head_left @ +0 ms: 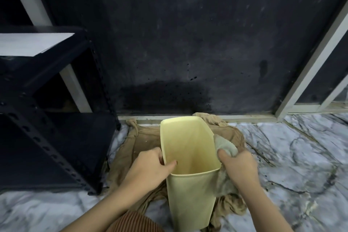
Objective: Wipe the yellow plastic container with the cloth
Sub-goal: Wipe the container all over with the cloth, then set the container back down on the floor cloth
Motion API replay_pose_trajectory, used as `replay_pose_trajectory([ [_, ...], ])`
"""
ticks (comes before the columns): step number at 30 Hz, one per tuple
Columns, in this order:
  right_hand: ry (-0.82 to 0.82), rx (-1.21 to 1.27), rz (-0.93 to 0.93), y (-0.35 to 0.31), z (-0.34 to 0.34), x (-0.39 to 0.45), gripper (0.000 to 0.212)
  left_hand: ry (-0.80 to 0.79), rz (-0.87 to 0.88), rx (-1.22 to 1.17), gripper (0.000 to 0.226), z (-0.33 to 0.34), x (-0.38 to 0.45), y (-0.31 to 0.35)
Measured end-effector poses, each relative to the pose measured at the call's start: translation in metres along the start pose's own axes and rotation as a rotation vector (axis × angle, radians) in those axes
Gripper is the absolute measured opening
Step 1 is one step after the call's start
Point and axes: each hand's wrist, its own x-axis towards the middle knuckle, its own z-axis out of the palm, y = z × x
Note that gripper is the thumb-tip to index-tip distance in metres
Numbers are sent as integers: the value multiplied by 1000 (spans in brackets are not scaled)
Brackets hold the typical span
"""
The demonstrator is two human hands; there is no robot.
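container point(190, 190) | upright between my hands | left hand point(148, 167) pinches near rim | right hand point(239, 167) presses bunched cloth point(225, 147) on outer side | wiping underway, inside seemingly undone

Dim, soft-focus wide-angle view, bowed edges, dark shadow on wall point(165, 96).

We note a dark metal shelving unit point(56, 128) with perforated uprights at the left, standing on a grey-veined marble floor point(301, 156), and one of its upper shelves carries a pale board point(32, 43). We record a dark, scuffed wall point(207, 34) behind, marked with small black specks and a darker patch low down, and bordered on the right by a pale metal frame point(308, 66). A crumpled tan fabric point(143, 143) lies spread on the floor against the base of the wall.
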Motion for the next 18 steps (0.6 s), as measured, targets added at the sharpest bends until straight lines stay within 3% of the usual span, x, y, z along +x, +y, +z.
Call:
replay_pose_trajectory([
  [9, -33, 61, 28, 17, -4, -23, 20, 47, 84, -180, 18, 3, -16, -3],
  [14, 24, 209, -8, 5, 6, -27, 18, 147, 188, -200, 22, -9, -4, -6],
  [18, 49, 262, -55, -10, 20, -8, 15, 187, 172, -207, 25, -7, 20, -15],
])
